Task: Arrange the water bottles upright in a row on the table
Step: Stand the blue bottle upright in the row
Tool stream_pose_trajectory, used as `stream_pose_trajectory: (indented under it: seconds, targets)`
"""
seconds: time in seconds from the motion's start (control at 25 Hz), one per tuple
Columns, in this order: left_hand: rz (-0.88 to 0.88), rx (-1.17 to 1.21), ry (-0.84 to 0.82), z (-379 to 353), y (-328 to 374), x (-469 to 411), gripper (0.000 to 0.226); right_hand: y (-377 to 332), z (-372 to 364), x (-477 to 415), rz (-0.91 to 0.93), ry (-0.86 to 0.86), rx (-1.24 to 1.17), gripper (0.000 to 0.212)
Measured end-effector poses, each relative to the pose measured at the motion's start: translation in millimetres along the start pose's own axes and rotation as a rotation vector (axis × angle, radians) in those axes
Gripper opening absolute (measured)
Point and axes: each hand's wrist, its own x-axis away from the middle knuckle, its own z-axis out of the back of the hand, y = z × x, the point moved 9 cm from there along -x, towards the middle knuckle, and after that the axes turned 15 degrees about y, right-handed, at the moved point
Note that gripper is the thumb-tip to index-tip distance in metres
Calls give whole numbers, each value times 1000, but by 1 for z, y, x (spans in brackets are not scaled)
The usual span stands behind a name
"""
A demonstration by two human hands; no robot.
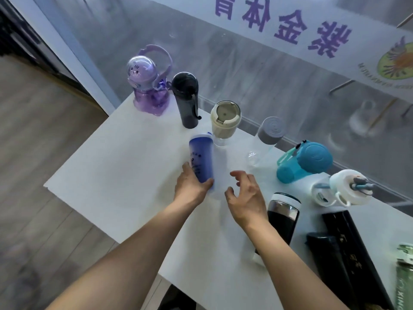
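We see a white bench (116, 166), far row of upright bottles from purple bottle (148, 86) rightward, blue bottle (201, 157) mid-bench, our left hand (192, 186) fingers wrapped round its base, right hand (245, 198) just beside, fingers spread, empty

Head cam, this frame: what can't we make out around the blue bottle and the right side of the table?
- Base of the translucent blue bottle: hidden by the left hand gripping it.
- Green bottle: cut off by the right frame edge.
- Tall black bottle: lower end behind the right forearm.
- Clear bottle with grey cap: body nearly invisible against the white table.
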Motion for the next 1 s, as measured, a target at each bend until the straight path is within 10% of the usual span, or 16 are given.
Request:
stream_pose_trajectory:
  seconds: [0.44,1.0]
  targets:
    - [-164,324,-175,15,-17,68,64,-10,31,5,-213,15,-175,70]
    - [-696,154,-389,-9,87,197,70,49,203,80,-411,289,-373,73]
